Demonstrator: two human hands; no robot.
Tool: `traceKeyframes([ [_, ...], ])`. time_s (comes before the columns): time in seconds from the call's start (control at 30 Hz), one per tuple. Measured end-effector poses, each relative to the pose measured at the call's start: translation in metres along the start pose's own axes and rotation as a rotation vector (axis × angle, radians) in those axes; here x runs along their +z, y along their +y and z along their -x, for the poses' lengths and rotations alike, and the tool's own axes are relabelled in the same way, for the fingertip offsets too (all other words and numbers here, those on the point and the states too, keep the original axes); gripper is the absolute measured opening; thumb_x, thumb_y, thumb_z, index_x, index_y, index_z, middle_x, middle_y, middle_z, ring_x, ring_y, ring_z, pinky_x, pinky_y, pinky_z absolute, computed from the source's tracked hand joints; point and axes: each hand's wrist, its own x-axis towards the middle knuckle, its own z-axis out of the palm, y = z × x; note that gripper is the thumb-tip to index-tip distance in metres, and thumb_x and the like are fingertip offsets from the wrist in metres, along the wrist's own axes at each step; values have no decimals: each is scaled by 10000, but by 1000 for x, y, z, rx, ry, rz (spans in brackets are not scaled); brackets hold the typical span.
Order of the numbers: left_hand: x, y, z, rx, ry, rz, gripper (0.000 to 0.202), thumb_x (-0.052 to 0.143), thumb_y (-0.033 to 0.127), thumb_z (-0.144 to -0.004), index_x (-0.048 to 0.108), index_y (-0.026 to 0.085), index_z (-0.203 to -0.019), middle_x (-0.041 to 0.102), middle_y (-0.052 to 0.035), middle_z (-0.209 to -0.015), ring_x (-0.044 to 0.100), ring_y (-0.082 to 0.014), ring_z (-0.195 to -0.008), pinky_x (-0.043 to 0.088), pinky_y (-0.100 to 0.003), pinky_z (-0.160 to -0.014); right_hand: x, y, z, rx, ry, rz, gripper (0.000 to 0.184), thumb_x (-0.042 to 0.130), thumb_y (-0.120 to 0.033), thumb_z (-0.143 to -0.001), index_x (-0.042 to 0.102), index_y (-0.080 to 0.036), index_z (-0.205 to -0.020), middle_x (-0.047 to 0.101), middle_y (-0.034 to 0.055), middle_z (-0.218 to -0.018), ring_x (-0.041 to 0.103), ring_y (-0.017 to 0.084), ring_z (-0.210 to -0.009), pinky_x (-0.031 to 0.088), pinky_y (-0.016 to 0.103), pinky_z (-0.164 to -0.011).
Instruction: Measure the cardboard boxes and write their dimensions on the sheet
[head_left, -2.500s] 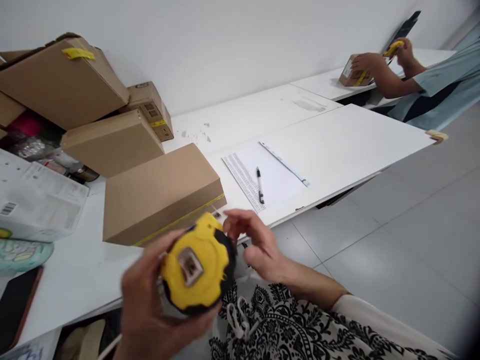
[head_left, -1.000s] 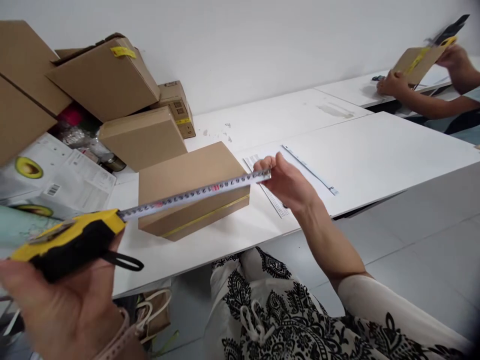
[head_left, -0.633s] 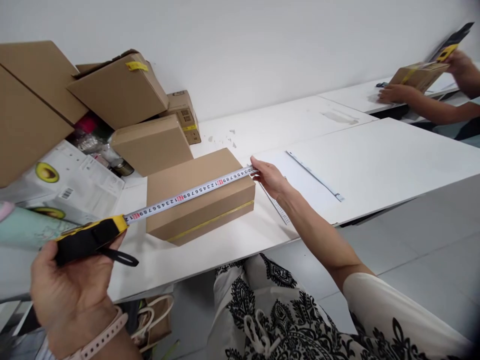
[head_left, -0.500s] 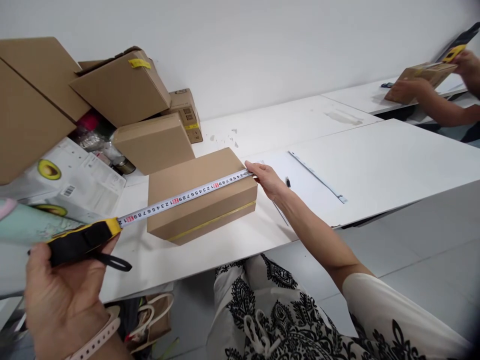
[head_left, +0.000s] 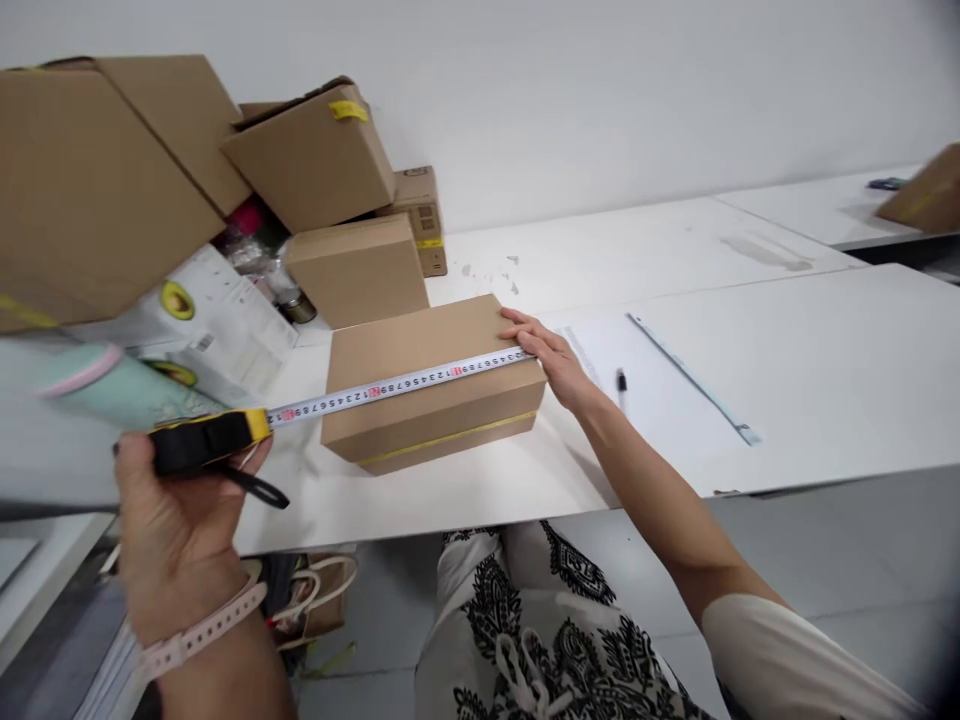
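A yellow and black tape measure (head_left: 214,440) rests in my left hand (head_left: 184,525), which is wrapped round its case left of the box. Its white blade (head_left: 405,385) is drawn out across the top of a closed cardboard box (head_left: 420,335) with a yellow strip along its front side. At the box's right edge, my right hand (head_left: 551,360) holds the blade's end, with fingers lying over the box's edge. The hook at the blade's tip is hidden by these fingers. A black strap hangs below the case.
Several cardboard boxes (head_left: 315,165) are stacked at the back left, beside an avocado-print carton (head_left: 225,320) and a mint-green bottle (head_left: 120,385). Right of the box lie a paper sheet (head_left: 660,400), a black-capped pen (head_left: 622,380) and a pale blue strip (head_left: 690,375). Another box (head_left: 926,195) stands far right.
My view has shifted left, so the scene sits further right. The right hand's fingers have spread more over the box's edge. The co-worker's hands have left the view.
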Motion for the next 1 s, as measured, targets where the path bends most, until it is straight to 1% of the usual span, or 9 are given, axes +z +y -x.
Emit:
traceKeyframes([
  [0.1,4,1,3,-98,97,135,175,673,365,-877,606,211,-927,691,27,-924,663,-217,-966,635,-452,-803,0,2,0,-2,20,13,344,666,-610,-900,785,-294,-964,558,14,-1568,412,297,-1514,303,480,-1242],
  [0.27,6,2,3,-124,160,138,218,596,409,-963,587,207,-881,677,23,-850,671,-196,-852,605,-383,-723,0,4,-2,11,25,-19,294,717,-578,-862,781,-296,-918,576,7,-1545,401,315,-1517,300,507,-1238],
  [0.37,3,3,1,-158,95,102,231,603,420,-974,561,206,-896,665,53,-812,670,-160,-820,572,-321,-695,0,4,-2,18,37,-5,301,728,-580,-839,771,-289,-902,585,15,-1533,408,328,-1510,303,527,-1231],
  [0.47,1,4,3,-158,59,75,275,572,456,-988,528,201,-892,640,79,-755,647,-116,-731,515,-259,-617,0,2,-1,5,40,55,331,707,-606,-844,764,-287,-913,573,21,-1543,417,339,-1502,336,541,-1202],
  [0.63,1,5,4,-183,-26,8,308,499,490,-1016,501,205,-901,626,102,-722,625,-76,-648,447,-217,-550,1,-1,-1,7,40,106,382,684,-646,-848,757,-280,-930,568,38,-1542,412,349,-1500,363,540,-1172],
  [0.77,6,2,0,-168,59,-45,343,483,509,-995,482,195,-858,601,94,-670,591,-75,-573,411,-220,-495,2,1,-2,3,31,93,389,681,-652,-848,756,-284,-948,559,28,-1557,417,344,-1498,369,537,-1171],
  [0.9,10,6,11,-139,136,74,298,489,415,-1022,536,172,-857,618,95,-694,649,-78,-698,460,-221,-562,2,-1,3,-14,62,79,405,695,-664,-844,755,-275,-940,598,45,-1513,497,328,-1431,427,497,-1122],
  [0.93,10,9,18,-120,149,113,274,491,387,-1029,561,173,-872,641,97,-715,675,-82,-758,482,-224,-590,2,-3,5,-18,94,92,418,679,-675,-855,754,-271,-931,643,57,-1450,545,319,-1377,450,485,-1095],
  [1.0,7,13,36,-70,144,160,244,488,359,-1034,602,201,-888,695,106,-767,719,-96,-888,527,-227,-644,1,-11,11,-35,189,131,455,637,-705,-879,745,-263,-884,739,73,-1220,646,291,-1198,506,457,-1002],
])
